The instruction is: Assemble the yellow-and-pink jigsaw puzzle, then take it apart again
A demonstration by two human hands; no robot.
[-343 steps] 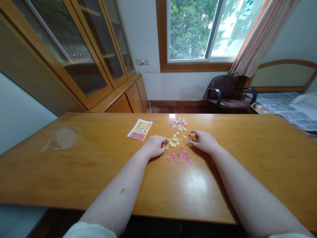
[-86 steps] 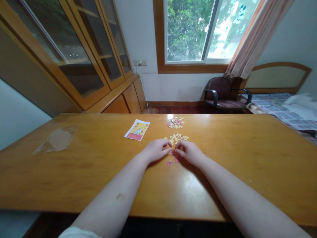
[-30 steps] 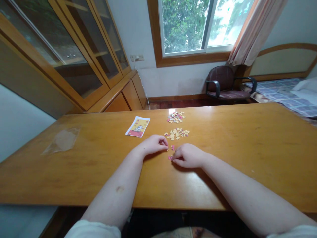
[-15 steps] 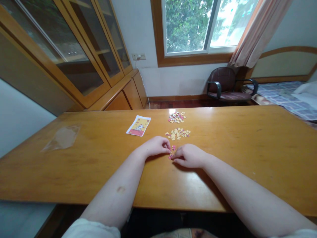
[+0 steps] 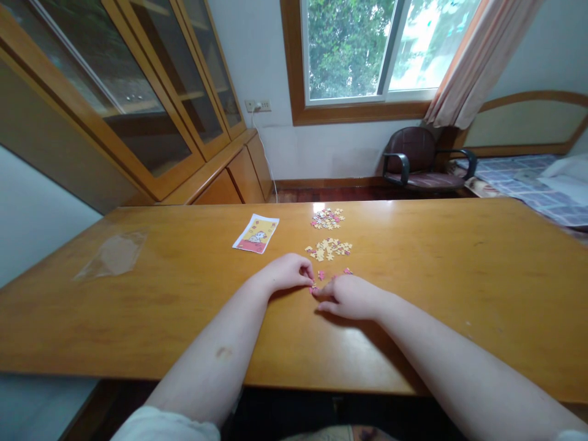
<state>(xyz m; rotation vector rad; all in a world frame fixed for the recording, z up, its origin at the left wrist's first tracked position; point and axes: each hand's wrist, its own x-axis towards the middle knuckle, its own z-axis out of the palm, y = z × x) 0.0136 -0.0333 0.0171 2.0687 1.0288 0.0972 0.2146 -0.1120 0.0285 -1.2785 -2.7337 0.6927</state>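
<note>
A few small jigsaw puzzle pieces (image 5: 313,290), pink and yellow, lie together on the table between my two hands. My left hand (image 5: 289,271) rests on the wood with thumb and index finger pinched at the left edge of these pieces. From the other side, my right hand (image 5: 353,296) reaches in with its index finger stretched onto them, its thumb held apart below. Just beyond the fingertips lies a loose pink puzzle piece (image 5: 321,275). Another pink piece (image 5: 348,271) shows partly behind my right hand. The fingers cover some of the joined area.
Farther up the table (image 5: 436,294) is a pile of mostly yellow pieces (image 5: 329,248), with a mixed pile (image 5: 327,218) behind it. To their left lies a picture card (image 5: 256,234). A clear plastic bag (image 5: 114,254) is at the far left. A chair (image 5: 418,158) stands beyond the table.
My right hand's index finger has straightened and its thumb has parted from it. A pink piece behind the right hand has come into view. My left hand has hardly moved.
</note>
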